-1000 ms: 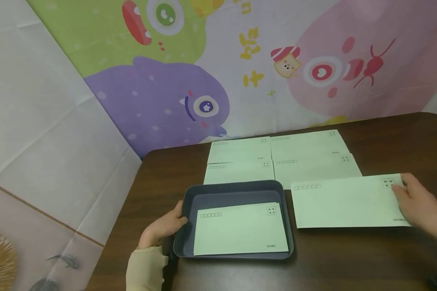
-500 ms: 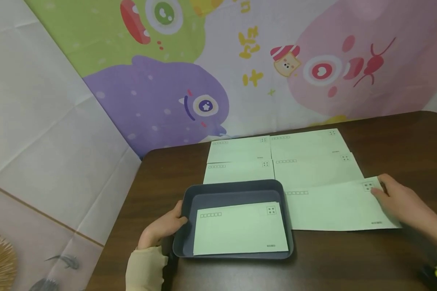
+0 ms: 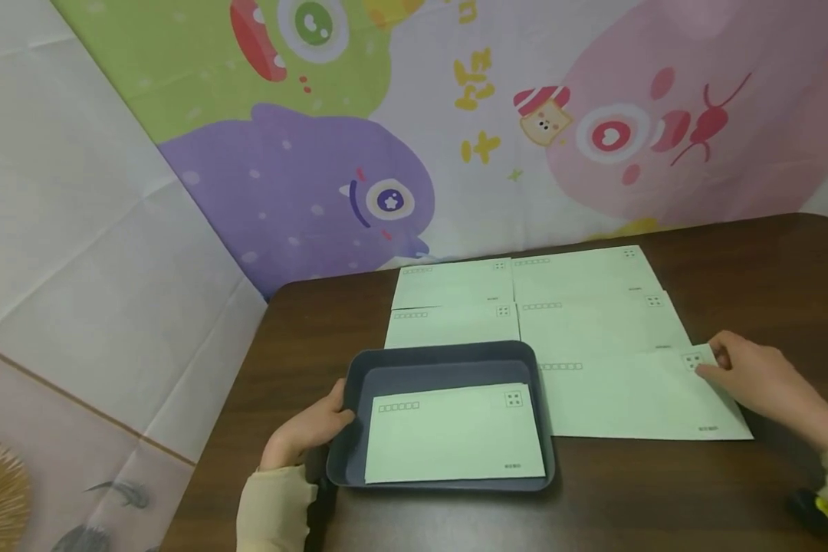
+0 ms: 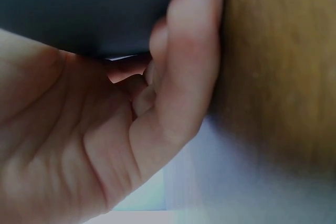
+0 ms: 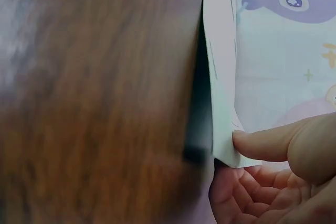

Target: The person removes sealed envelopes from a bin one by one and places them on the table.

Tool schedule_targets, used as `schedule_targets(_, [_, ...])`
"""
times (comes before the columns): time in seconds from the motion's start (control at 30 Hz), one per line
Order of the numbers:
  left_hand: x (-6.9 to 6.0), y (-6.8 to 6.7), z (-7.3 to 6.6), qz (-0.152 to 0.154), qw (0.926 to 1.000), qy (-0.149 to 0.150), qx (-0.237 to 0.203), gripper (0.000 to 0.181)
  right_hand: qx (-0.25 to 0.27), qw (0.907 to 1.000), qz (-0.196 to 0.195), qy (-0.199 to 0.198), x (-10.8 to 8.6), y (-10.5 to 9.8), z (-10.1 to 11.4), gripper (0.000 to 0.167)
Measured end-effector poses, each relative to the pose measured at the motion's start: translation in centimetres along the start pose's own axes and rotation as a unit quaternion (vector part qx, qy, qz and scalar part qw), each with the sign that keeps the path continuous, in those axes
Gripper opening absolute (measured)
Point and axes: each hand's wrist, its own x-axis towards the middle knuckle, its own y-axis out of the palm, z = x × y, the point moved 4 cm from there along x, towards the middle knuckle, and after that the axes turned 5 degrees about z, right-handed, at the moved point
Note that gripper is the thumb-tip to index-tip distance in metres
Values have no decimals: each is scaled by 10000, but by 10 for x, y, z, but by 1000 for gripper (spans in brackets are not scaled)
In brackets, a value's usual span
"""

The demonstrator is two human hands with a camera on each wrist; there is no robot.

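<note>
My left hand [image 3: 312, 431] grips the left rim of a dark grey-blue tray [image 3: 441, 373], thumb over the edge and fingers curled beneath it in the left wrist view. Inside the tray lies a pale green envelope [image 3: 453, 437] with printed postcode boxes; its edges hint at others below. To the right, my right hand [image 3: 766, 383] pinches the right end of another pale envelope [image 3: 635, 399] between thumb and fingers. In the right wrist view that envelope [image 5: 223, 124] is raised off the wood at its pinched end. Its left end meets or passes behind the tray's right side.
Several more envelopes lie in two columns behind, such as one at the back right [image 3: 579, 276] and one at the back left [image 3: 451, 285]. A cartoon-printed cloth [image 3: 483, 207] hangs at the far edge of the brown table [image 3: 593, 498].
My right hand has moved left and lowered the envelope towards the table, its left end now at the tray's side. My left hand and the tray have stayed in place.
</note>
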Motion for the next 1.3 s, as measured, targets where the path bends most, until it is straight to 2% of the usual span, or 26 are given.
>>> schedule_targets(0.3, [-2,-1,-3,-2,10000,-40,50,60,-116,9998,-155,51,5,-2,1,32])
schedule_targets(0.5, [-1,-1,-2,96,9999,-2,77,62,-148,9995,-87,272,6,-1,1,34])
schedule_targets(0.9, [-4,-1,-1,158,9997,-133,110,67,-73,9988,57,479,8,-2,1,41])
schedule_targets(1.03, [-3,-1,1,144,9996,-204,114,68,-42,9990,33,449,8,-2,0,42])
schedule_targets(1.3, [-2,0,2,157,9997,-100,146,67,-68,9993,65,370,8,-2,0,41])
